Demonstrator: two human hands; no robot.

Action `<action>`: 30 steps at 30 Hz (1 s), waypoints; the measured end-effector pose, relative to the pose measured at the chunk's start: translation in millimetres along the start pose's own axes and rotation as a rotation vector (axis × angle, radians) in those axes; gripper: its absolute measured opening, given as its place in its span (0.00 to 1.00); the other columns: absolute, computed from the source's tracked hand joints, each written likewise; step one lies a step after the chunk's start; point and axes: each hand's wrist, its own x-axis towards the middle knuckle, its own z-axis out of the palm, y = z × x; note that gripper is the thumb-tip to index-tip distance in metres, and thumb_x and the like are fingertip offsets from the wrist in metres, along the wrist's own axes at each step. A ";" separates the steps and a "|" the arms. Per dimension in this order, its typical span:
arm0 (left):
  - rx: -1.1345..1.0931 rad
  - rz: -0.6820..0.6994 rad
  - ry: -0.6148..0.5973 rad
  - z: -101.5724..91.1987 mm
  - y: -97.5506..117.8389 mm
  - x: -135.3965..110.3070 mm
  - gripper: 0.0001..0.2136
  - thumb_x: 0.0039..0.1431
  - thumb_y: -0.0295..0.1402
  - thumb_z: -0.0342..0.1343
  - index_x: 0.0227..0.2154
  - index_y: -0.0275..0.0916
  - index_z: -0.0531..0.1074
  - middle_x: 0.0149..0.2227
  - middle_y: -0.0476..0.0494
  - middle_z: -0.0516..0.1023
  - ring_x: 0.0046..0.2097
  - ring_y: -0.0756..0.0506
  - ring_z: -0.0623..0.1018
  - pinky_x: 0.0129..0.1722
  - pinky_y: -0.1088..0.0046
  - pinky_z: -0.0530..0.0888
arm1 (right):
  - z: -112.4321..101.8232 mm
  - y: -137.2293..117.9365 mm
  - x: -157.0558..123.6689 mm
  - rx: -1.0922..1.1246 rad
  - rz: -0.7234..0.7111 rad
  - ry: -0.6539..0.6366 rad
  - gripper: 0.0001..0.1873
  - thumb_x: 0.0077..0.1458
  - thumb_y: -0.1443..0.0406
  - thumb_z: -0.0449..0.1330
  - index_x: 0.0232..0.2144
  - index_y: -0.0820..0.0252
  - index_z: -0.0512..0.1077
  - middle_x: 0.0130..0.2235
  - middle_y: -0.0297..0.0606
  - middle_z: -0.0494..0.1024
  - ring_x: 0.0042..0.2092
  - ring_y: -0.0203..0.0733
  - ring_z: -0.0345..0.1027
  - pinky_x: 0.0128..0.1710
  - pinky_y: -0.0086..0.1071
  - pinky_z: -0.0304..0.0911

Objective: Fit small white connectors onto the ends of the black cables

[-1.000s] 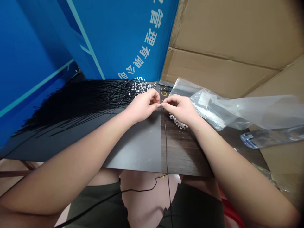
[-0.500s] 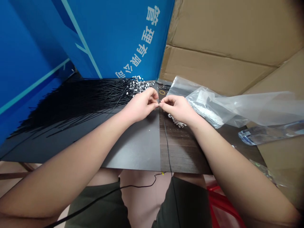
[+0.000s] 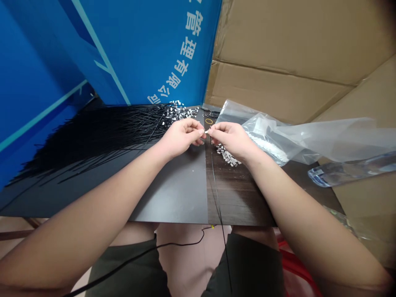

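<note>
My left hand point(image 3: 181, 138) and my right hand point(image 3: 230, 138) meet fingertip to fingertip above the dark table point(image 3: 173, 194). Both are pinched shut. A small white connector point(image 3: 206, 131) shows between the fingertips. A thin black wire point(image 3: 216, 194) runs from the pinch down over the table's front edge. Under my right hand lies a small pile of white connectors point(image 3: 227, 156). To the left spreads a big fan of black wires point(image 3: 93, 136) whose ends carry white connectors point(image 3: 176, 112).
A clear plastic bag point(image 3: 297, 140) with white pieces lies right of my hands. Blue printed board point(image 3: 130, 49) and brown cardboard point(image 3: 293, 53) wall in the back. A black cable point(image 3: 173, 245) hangs over my lap, and something red point(image 3: 293, 272) sits at lower right.
My hands have stayed together at the same spot; the fingertips shifted slightly and the white connector now shows between them. The view drifted a little.
</note>
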 end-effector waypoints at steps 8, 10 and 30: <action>0.208 0.079 -0.025 -4.1 0.7 -0.9 0.07 0.65 0.34 0.61 0.35 0.36 0.79 0.33 0.44 0.82 0.31 0.49 0.79 0.36 0.70 0.79 | 2.2 -3.5 -2.7 -0.023 -0.006 0.020 0.11 0.59 0.60 0.67 0.27 0.57 0.76 0.26 0.33 0.75 0.29 0.36 0.64 0.32 0.35 0.60; 0.234 0.090 -0.026 -4.3 0.5 -1.1 0.07 0.65 0.35 0.61 0.35 0.36 0.79 0.33 0.44 0.82 0.30 0.49 0.79 0.35 0.71 0.78 | 3.1 -5.6 -4.1 -0.031 -0.002 0.019 0.11 0.59 0.61 0.66 0.26 0.57 0.76 0.26 0.34 0.75 0.29 0.36 0.63 0.33 0.35 0.59; 0.186 0.060 -0.028 -3.2 2.6 -1.9 0.06 0.63 0.32 0.61 0.32 0.35 0.78 0.26 0.47 0.79 0.28 0.51 0.77 0.34 0.73 0.75 | 2.0 -6.6 -4.8 -0.054 0.013 -0.008 0.10 0.60 0.61 0.67 0.29 0.59 0.77 0.26 0.33 0.75 0.29 0.34 0.63 0.32 0.32 0.59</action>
